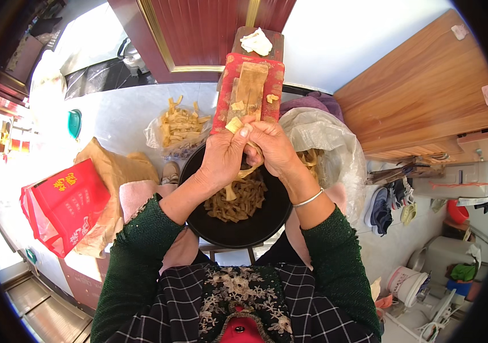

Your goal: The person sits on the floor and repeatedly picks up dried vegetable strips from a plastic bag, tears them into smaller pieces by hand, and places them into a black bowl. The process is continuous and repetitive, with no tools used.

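Observation:
My left hand [226, 155] and my right hand [273, 145] meet over the far rim of a black basin [244, 238], both gripping a pale yellow dried strip [234, 124]. Part of its length hangs between them toward the basin. Brown cut pieces [239, 201] lie in the basin, one paler piece on top. Just beyond my fingers, a wooden block [252, 81] rests on a red cloth [272, 70] over a wooden bench [276, 43]. Small yellow pieces [272, 98] sit on the cloth and wood.
A white woven sack [342, 150] holding strips stands right of the basin. Left lie a clear plastic bag of strips [179, 124], a brown paper sack [130, 165] and a red bag [72, 201]. Shoes [381, 210] and a white bucket [404, 285] are at right, near a wooden cabinet [419, 85].

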The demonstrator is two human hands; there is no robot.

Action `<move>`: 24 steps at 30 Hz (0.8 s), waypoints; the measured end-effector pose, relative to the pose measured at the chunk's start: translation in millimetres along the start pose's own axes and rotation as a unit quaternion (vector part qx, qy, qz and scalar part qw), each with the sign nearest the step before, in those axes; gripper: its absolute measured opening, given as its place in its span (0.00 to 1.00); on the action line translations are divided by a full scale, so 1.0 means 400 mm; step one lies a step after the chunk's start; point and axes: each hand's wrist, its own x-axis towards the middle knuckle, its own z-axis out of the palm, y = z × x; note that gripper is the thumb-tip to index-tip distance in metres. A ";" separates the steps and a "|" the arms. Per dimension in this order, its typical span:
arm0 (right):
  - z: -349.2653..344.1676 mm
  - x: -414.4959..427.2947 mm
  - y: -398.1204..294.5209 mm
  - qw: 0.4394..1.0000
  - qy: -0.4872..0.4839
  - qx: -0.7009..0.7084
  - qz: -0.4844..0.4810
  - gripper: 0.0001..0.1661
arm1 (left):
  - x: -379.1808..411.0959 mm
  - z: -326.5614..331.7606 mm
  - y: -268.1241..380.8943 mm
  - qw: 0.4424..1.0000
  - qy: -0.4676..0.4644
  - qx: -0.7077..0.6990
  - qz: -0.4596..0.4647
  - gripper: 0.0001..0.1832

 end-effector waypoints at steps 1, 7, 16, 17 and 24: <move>0.003 0.000 0.002 0.998 -0.036 0.042 -0.010 0.14 | 0.005 -0.005 -0.002 0.998 0.010 -0.068 0.007 0.23; 0.039 -0.028 -0.013 0.995 -0.083 -0.021 0.055 0.15 | 0.035 -0.031 0.086 0.859 0.097 -0.498 0.065 0.18; 0.072 -0.054 -0.020 0.968 -0.116 0.217 0.052 0.11 | 0.027 -0.116 0.062 0.858 0.260 0.110 0.428 0.19; 0.083 -0.060 -0.028 0.982 -0.098 0.159 0.015 0.11 | 0.014 -0.116 0.055 0.864 0.205 0.162 0.431 0.20; 0.081 -0.055 0.007 0.856 0.097 -0.410 -0.299 0.11 | -0.015 -0.022 0.032 0.972 0.051 0.048 0.222 0.19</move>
